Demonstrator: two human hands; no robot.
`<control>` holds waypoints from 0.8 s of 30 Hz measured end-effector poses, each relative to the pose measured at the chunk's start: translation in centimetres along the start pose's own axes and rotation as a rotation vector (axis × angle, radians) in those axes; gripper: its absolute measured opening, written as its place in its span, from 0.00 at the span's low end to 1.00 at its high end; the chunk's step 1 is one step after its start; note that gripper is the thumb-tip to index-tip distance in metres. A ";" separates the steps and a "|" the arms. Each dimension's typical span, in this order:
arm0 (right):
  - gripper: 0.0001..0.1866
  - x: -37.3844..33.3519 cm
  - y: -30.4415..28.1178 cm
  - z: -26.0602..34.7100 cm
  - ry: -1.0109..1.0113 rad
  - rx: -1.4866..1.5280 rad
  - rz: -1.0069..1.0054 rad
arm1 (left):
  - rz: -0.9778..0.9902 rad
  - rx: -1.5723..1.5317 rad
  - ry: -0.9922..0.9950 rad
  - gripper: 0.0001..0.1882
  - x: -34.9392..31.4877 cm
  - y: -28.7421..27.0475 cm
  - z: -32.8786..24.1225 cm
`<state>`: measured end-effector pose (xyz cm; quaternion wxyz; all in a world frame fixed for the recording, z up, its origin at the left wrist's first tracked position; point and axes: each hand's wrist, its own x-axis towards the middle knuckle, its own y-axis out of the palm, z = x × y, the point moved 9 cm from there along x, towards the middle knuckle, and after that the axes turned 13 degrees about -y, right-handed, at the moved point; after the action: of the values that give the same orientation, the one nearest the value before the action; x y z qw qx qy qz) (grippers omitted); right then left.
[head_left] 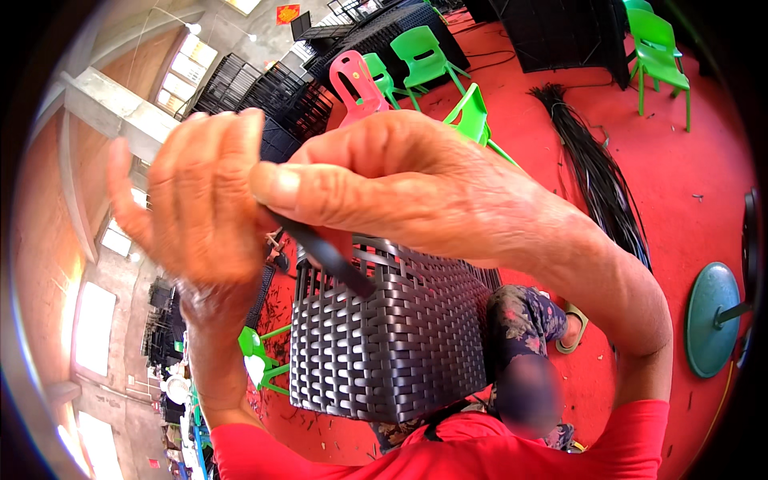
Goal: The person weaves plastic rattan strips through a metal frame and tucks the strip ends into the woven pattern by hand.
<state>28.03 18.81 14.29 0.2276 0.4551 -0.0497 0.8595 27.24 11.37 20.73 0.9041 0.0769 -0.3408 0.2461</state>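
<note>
Close in front of me, my right hand (392, 176) pinches a flat black plastic strip (328, 256) between thumb and bent fingers. My left hand (204, 196) meets the right fingertips at the strip's upper end, little finger standing apart; its thumb is hidden. The left fingers appear closed on that end, though the grip itself is covered. The strip slants down toward a black woven wicker piece (392, 344), box-shaped, leaning by my legs. Its lower part is tightly woven, while bare upright ribs show along the upper edge, partly behind my hands.
Green plastic chairs (420, 52) and a pink one (356, 84) stand beyond. A bundle of long black strips (592, 160) lies on the red floor (520, 104). Right of me is a round green base (712, 320). Black frames (248, 92) are stacked far left.
</note>
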 end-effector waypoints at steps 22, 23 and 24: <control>0.10 -27.5 -20.9 -9.3 0.009 0.554 -1.005 | 0.662 0.153 -0.384 0.09 -29.1 18.8 17.6; 0.09 -28.1 -20.3 -10.9 0.056 0.586 -1.001 | 0.660 0.169 -0.385 0.09 -30.3 18.3 19.4; 0.09 -28.8 -19.7 -12.1 0.105 0.605 -1.002 | 0.767 0.050 -0.620 0.10 -32.8 18.9 22.2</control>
<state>41.32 29.95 -18.29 0.4684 0.4248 0.4301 0.6443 -16.25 8.07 15.55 0.6024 0.0373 -0.5914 0.5347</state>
